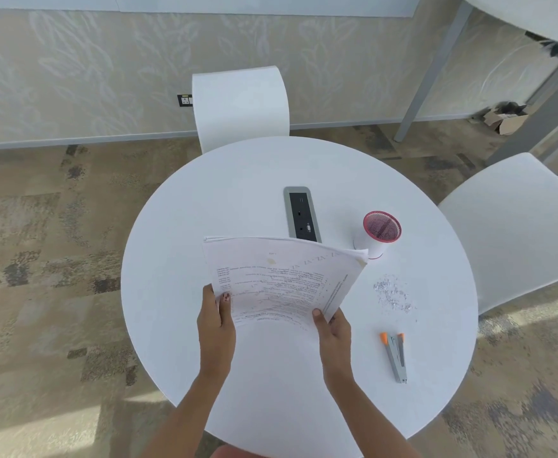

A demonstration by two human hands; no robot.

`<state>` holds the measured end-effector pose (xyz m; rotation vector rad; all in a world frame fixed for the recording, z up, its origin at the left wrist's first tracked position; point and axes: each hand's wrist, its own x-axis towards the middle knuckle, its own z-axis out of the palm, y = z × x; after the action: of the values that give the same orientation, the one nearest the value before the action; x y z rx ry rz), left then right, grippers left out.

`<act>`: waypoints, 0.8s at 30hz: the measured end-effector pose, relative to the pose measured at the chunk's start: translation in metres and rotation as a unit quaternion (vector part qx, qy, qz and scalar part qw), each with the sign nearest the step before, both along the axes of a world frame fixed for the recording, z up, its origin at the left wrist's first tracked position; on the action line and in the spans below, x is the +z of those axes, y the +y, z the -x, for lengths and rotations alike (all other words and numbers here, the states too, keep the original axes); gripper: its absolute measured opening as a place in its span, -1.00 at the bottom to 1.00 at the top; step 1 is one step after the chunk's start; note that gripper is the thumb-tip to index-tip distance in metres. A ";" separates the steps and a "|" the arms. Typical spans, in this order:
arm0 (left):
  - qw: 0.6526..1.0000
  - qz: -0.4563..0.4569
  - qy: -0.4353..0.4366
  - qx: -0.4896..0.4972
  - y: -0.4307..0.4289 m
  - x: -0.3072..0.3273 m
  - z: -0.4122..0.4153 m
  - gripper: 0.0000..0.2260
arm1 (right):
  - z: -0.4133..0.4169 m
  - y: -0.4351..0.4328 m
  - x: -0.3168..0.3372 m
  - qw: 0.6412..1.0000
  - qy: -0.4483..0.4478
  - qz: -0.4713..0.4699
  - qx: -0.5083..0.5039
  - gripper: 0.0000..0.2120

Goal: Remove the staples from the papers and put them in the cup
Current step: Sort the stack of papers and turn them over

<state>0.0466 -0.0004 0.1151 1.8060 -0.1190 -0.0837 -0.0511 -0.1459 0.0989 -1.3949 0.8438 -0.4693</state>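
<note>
Head view: a thick stack of printed white papers [280, 279] is held curved above the round white tabletop [204, 209]. The left hand [216, 320] and right hand [333, 328] each pinch a near corner, thumb on top and fingers curled beneath. A scatter of small silver staples [391, 294] lies at 3 o'clock on the tabletop, and the white cup with a pink mesh rim [378, 236] stands at 2 o'clock. The grey staple remover with orange tips [396, 355] rests at 4 o'clock, untouched. Pulling looks largely finished (the stack may be under a last check). Next the papers need setting down and the staples gathering into the cup. The print is too blurred to read.
</note>
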 end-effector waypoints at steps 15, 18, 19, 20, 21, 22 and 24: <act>0.993 0.027 0.067 -0.096 0.026 0.013 -0.037 -0.82 | -0.003 -0.010 0.017 0.996 -0.051 -0.033 -0.058 -0.69; 0.976 0.130 0.143 -0.104 0.026 0.016 -0.036 -0.80 | -0.005 -0.013 0.020 0.982 -0.089 -0.137 -0.089 -0.69; 0.966 0.162 0.169 -0.108 0.024 0.017 -0.034 -0.76 | -0.005 -0.013 0.022 0.977 -0.097 -0.163 -0.094 -0.68; 0.958 0.186 0.188 -0.111 0.022 0.018 -0.032 -0.64 | -0.006 -0.012 0.024 0.972 -0.104 -0.185 -0.098 -0.68; 0.950 0.204 0.203 -0.119 0.020 0.018 -0.030 -0.51 | -0.007 -0.010 0.026 0.968 -0.110 -0.203 -0.100 -0.67; 0.945 0.216 0.210 -0.127 0.017 0.017 -0.028 -0.48 | -0.008 -0.008 0.028 0.964 -0.115 -0.218 -0.102 -0.67; 0.939 0.227 0.221 -0.133 0.012 0.017 -0.024 -0.61 | -0.012 -0.005 0.032 0.959 -0.123 -0.237 -0.098 -0.67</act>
<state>0.0702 0.0119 0.1322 1.2657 -0.0540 -0.6036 -0.0393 -0.1508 0.1310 -0.7969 0.8271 -0.5370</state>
